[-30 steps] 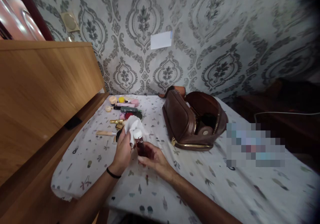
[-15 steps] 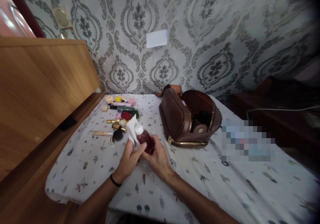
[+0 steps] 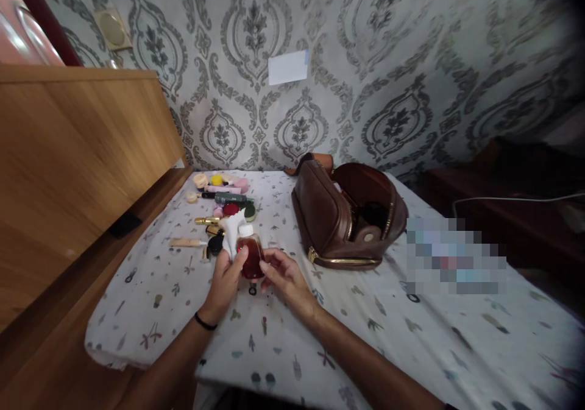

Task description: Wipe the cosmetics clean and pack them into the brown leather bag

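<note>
My left hand [image 3: 228,279] is closed on a clear bottle [image 3: 250,258] of reddish-brown liquid with a white cap [image 3: 245,230]. A crumpled white tissue [image 3: 232,233] is in the same hand, along the bottle's left side. The bottle is nearly upright above the sheet. With curled fingers, my right hand [image 3: 287,282] grips the bottle's right edge, its thumb lying against the glass or plastic. Just beyond the hands lie several cosmetics, among them a black round jar [image 3: 216,245], a gold tube [image 3: 207,220] and a dark green tube [image 3: 231,198].
An open brown leather bag [image 3: 324,215] stands right of the hands, its zip undone. A beige tube [image 3: 185,242] lies at the left. A wooden cabinet [image 3: 86,178] borders the left side, and a patterned wall [image 3: 297,130] the back. A blurred patch [image 3: 452,258] hides something at right.
The bottle has moved slightly left and turned more upright, its front now showing. My right fingers have loosened and shifted to its right edge. The tissue moved left with my left hand.
</note>
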Motion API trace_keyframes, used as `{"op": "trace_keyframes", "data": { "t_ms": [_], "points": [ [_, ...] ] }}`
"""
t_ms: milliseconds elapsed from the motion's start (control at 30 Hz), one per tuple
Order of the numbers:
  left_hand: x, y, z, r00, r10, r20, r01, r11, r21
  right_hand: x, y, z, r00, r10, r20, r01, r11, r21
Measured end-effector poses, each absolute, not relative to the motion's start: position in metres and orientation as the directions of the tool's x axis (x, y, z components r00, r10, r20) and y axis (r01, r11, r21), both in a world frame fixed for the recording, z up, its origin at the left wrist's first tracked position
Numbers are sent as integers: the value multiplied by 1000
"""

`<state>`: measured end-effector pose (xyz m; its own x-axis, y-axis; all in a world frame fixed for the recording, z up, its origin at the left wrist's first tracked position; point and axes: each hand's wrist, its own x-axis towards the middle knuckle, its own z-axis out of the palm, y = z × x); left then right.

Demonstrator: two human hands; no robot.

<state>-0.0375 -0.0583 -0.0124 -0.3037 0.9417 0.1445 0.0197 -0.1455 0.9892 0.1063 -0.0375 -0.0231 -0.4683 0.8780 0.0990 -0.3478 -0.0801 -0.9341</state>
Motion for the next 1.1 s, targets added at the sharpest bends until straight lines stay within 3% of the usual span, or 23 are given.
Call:
{"op": "trace_keyframes", "data": {
  "t_ms": [133, 400, 533, 633, 933, 1100],
  "points": [
    [-36, -58, -12, -269, 923, 275, 218, -220, 951, 105, -36, -27, -415, 906, 79, -363, -85, -928],
    [-34, -61, -17, -245, 928, 282, 280, -211, 937, 104, -37, -31, -505, 862, -43, -470, -316, -824],
    [-33, -63, -17, -234, 897, 375, 344, -284, 895, 107, -38, -28, -561, 826, -57, -479, -380, -791],
    [-32, -64, -23, -199, 872, 447, 396, -346, 851, 107, -37, -28, -549, 834, -50, -487, -368, -792],
    [-34, -66, -32, -83, 887, 455, 412, -385, 826, 105, -36, -33, -466, 885, 6, -415, -213, -884],
    [-34, -66, -25, -22, 877, 480, 500, -406, 765, 104, -37, -33, -460, 887, -49, -426, -269, -864]
  ]
}}
